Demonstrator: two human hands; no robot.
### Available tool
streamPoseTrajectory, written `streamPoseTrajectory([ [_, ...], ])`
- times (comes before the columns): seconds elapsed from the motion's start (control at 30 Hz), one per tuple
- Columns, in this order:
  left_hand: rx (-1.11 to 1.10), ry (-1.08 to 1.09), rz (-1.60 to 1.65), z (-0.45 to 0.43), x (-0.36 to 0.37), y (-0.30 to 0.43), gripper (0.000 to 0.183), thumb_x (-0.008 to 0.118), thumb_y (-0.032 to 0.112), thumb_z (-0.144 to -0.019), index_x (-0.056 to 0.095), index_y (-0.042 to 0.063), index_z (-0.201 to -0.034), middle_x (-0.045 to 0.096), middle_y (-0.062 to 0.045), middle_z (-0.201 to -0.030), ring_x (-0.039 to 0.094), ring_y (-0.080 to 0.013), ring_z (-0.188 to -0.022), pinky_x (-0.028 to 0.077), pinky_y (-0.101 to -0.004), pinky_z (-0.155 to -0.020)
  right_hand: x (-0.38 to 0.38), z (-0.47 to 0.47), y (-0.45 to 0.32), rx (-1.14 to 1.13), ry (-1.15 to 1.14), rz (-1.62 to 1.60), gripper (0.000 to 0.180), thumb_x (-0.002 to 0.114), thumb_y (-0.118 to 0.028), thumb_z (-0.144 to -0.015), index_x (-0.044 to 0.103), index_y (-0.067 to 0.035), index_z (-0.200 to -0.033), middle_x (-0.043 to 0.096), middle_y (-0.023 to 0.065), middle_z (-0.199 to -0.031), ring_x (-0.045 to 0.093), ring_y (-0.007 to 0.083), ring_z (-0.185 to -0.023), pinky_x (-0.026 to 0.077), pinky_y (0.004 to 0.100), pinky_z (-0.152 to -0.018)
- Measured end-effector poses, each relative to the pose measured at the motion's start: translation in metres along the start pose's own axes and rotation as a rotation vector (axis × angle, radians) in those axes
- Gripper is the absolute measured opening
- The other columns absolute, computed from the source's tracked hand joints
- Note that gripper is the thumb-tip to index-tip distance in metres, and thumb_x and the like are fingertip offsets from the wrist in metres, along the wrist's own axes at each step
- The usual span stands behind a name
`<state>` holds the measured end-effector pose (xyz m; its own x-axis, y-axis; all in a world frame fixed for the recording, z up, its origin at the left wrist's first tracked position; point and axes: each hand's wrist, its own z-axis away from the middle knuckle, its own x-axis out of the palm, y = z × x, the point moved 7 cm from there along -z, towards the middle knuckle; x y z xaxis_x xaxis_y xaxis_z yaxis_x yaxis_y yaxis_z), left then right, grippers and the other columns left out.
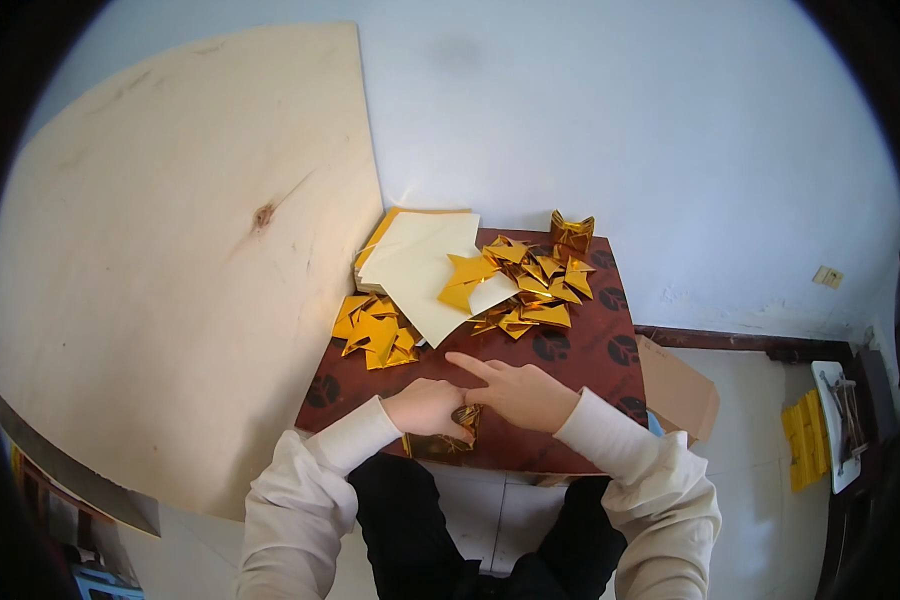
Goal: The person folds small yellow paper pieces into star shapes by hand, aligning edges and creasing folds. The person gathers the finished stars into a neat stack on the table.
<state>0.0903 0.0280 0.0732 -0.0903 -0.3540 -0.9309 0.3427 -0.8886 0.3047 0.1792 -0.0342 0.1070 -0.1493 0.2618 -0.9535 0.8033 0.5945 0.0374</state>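
A piece of gold foil paper (442, 444) lies at the front edge of the dark red board tabletop (517, 375), in front of my lap. My left hand (427, 409) is curled over it, with foil showing between its thumb and fingers. From the other side my right hand (521, 394) meets the left one at the foil's upper part. Its index finger points out to the left above the table, and its other fingertips are partly hidden. Folded gold foil pieces (375, 334) lie beyond my left hand. A larger heap of folded gold pieces (540, 289) spreads farther back at the right.
A stack of pale paper sheets (424, 255) stands at the back left, with one folded gold piece (465, 281) on it. A gold folded form (572, 231) stands upright by the wall. The large wooden panel (195, 225) borders the left side. Cardboard (675, 382) sits at right.
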Motion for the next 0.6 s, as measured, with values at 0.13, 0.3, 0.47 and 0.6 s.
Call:
streamPoseTrajectory([
  [0.13, -0.021, -0.025, 0.01, 0.0, 0.003, -0.002, 0.058, 0.074, 0.055, -0.078, 0.068, 0.003, -0.105, 0.068, -0.017, -0.08, 0.066, -0.0379, -0.077, 0.052, -0.0444, -0.07, 0.005, 0.001, 0.003, 0.027, -0.048, -0.211, 0.033, 0.065, -0.012, -0.085, 0.06, -0.017, -0.117, 0.046, 0.0091, -0.137, 0.063, 0.0268, -0.108, 0.058, 0.0374, -0.067],
  [0.3, -0.023, -0.007, -0.008, -0.003, 0.002, -0.002, 0.056, 0.073, 0.054, -0.079, 0.069, 0.004, -0.104, 0.069, -0.016, -0.086, 0.066, -0.0368, -0.081, 0.052, -0.043, -0.074, 0.007, -0.004, 0.008, 0.055, -0.115, -0.287, 0.023, 0.069, -0.013, -0.085, 0.061, -0.013, -0.106, 0.043, 0.0071, -0.142, 0.068, 0.027, -0.095, 0.058, 0.0377, -0.072],
  [0.47, 0.037, -0.042, -0.02, -0.003, 0.006, 0.007, 0.051, 0.074, 0.051, -0.081, 0.068, 0.007, -0.107, 0.069, -0.016, -0.092, 0.066, -0.036, -0.085, 0.053, -0.0428, -0.075, 0.004, -0.003, 0.014, 0.02, -0.247, -0.505, 0.019, 0.069, -0.014, -0.085, 0.06, -0.01, -0.101, 0.044, 0.0064, -0.136, 0.068, 0.0248, -0.091, 0.056, 0.0362, -0.078],
  [0.6, 0.066, 0.016, 0.046, -0.001, 0.001, 0.015, 0.051, 0.075, 0.05, -0.08, 0.068, 0.008, -0.107, 0.07, -0.014, -0.094, 0.067, -0.0353, -0.087, 0.053, -0.0428, -0.076, 0.008, 0.003, 0.019, 0.137, -0.331, -0.632, 0.017, 0.068, -0.013, -0.086, 0.058, -0.007, -0.098, 0.045, 0.0062, -0.129, 0.066, 0.0223, -0.088, 0.054, 0.0338, -0.08],
])
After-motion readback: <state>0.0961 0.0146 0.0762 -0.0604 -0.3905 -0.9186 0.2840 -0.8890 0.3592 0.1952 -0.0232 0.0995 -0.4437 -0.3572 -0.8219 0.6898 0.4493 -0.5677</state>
